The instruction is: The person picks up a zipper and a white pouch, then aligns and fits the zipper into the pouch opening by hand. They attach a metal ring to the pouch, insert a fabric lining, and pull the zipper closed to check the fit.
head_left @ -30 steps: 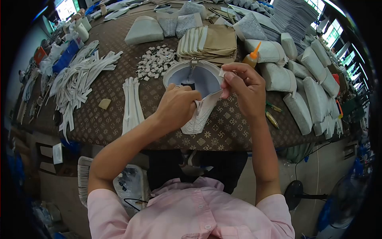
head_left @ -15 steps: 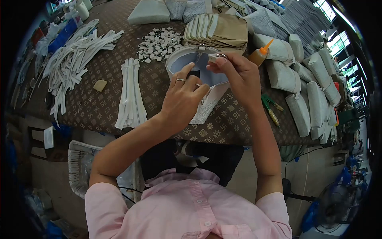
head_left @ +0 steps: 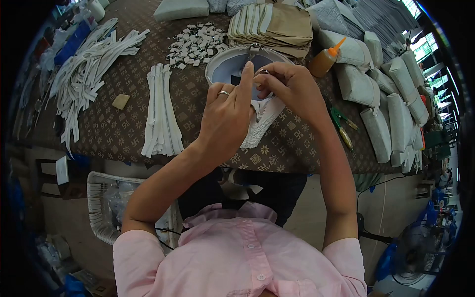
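A pale round bag piece (head_left: 222, 64) with a grey-blue inside and a zipper edge lies open on the patterned table, a metal ring at its far rim. Over its near side is my left hand (head_left: 227, 109), index finger pointing up and the other fingers curled; whether they hold anything is hidden. My right hand (head_left: 287, 86) pinches a small metal ring piece (head_left: 263, 72) between thumb and fingers, just right of the left fingertip. A white woven strip (head_left: 264, 116) hangs toward me from the bag piece.
Small tabbed clips (head_left: 195, 45) and zipper strips (head_left: 161, 111) lie left of the bag piece. Behind it are stacked brown pieces (head_left: 272, 27). A glue bottle (head_left: 324, 60), green-handled pliers (head_left: 342, 129) and pale pouches (head_left: 356, 86) are at right.
My left index finger has risen upright and come closer to my right hand. The pale tab seen at my right fingertips is now mostly hidden. The view has shifted slightly.
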Motion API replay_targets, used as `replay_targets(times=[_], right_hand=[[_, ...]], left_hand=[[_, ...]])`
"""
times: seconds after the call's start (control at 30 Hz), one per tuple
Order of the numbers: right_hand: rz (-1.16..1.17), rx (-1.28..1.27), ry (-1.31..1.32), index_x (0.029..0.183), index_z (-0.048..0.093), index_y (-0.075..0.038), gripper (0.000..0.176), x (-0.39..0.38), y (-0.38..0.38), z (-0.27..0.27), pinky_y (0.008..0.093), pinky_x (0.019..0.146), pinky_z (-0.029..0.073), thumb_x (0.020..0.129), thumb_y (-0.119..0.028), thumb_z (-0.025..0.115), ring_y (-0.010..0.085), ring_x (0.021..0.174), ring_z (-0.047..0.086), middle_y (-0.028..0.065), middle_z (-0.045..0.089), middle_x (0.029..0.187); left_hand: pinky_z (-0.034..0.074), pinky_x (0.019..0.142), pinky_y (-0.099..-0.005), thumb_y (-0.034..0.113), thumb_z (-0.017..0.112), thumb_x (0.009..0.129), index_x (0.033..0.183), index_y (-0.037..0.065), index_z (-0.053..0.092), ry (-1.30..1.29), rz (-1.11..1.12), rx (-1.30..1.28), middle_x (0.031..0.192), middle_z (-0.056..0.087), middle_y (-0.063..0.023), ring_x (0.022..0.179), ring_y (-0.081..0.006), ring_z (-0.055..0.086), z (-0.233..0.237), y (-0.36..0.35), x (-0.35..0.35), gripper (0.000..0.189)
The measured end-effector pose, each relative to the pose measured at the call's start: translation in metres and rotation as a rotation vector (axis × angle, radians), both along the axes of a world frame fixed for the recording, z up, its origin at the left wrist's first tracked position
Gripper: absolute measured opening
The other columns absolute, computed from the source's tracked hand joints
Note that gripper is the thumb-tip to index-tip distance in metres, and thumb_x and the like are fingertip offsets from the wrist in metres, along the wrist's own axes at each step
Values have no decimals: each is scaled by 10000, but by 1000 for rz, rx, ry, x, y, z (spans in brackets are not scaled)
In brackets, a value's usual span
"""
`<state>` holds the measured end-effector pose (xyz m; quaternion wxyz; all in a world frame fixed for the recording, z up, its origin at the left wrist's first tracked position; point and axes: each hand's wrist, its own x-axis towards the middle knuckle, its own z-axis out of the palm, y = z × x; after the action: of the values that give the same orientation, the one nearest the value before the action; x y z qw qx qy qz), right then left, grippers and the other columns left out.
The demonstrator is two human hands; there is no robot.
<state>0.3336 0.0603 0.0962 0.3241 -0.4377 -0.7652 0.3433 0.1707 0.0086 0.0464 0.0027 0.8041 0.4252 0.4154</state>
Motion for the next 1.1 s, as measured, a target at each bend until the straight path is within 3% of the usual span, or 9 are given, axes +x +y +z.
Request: replay_targets(times=[0.1, 0.23, 0.3, 0.33, 0.4, 0.5, 0.73, 1.1], right_hand=[[96, -20, -56, 922, 627, 41, 163, 6, 6, -6, 226, 620, 469, 881, -98, 552, 79, 663, 580, 44, 626, 733], [164, 60, -147, 894, 618, 36, 153, 7, 6, -4, 233, 617, 452, 877, -105, 559, 73, 642, 555, 41, 617, 711], [164, 58, -190, 877, 618, 33, 152, 7, 5, 0, 234, 612, 447, 875, -109, 564, 70, 634, 545, 38, 615, 701], [152, 17, -236, 853, 621, 33, 158, 6, 5, 4, 236, 605, 443, 870, -118, 576, 65, 630, 538, 32, 610, 686], [139, -26, -273, 829, 623, 33, 167, 5, 5, 5, 239, 598, 439, 865, -126, 588, 60, 625, 530, 27, 605, 670], [115, -20, -257, 804, 631, 34, 181, 5, 5, 4, 231, 589, 432, 852, -140, 611, 50, 621, 524, 22, 601, 648], [140, -10, -211, 811, 647, 30, 184, 9, 5, 3, 224, 594, 440, 827, -152, 627, 56, 630, 546, 32, 624, 664], [141, 51, -222, 848, 671, 17, 168, 14, 4, -3, 243, 565, 448, 804, -139, 629, 66, 599, 551, 52, 632, 655]], left_hand=[[326, 896, -384, 14, 608, 723, 1299, -76, 341, -4, -7, 6, 875, 580, -110, 832, -250, 541, 4, 1, 0, 641], [334, 879, -383, 18, 621, 743, 1247, -1, 426, -48, -21, -9, 873, 592, -78, 872, -242, 545, 0, 3, -2, 540], [334, 884, -384, 7, 613, 740, 1067, 25, 540, -91, -48, 22, 866, 589, -68, 868, -245, 542, -2, 4, -3, 335], [334, 884, -384, 7, 613, 740, 1067, 25, 540, -83, -53, 21, 866, 589, -68, 868, -245, 542, -2, 4, -3, 335], [335, 881, -385, 26, 626, 725, 889, 62, 568, 28, -66, 89, 849, 566, -52, 826, -219, 529, -2, 4, -5, 178], [341, 882, -397, 22, 632, 718, 846, 75, 585, 1, -88, 127, 840, 555, -45, 819, -218, 526, -7, 6, -6, 147], [356, 881, -425, 20, 649, 701, 827, 71, 585, -6, -89, 175, 844, 550, -49, 840, -234, 531, -9, 6, -5, 151], [334, 848, -359, -29, 609, 674, 788, 72, 559, -21, -85, 120, 869, 576, -48, 840, -222, 531, -5, 8, -4, 161]])
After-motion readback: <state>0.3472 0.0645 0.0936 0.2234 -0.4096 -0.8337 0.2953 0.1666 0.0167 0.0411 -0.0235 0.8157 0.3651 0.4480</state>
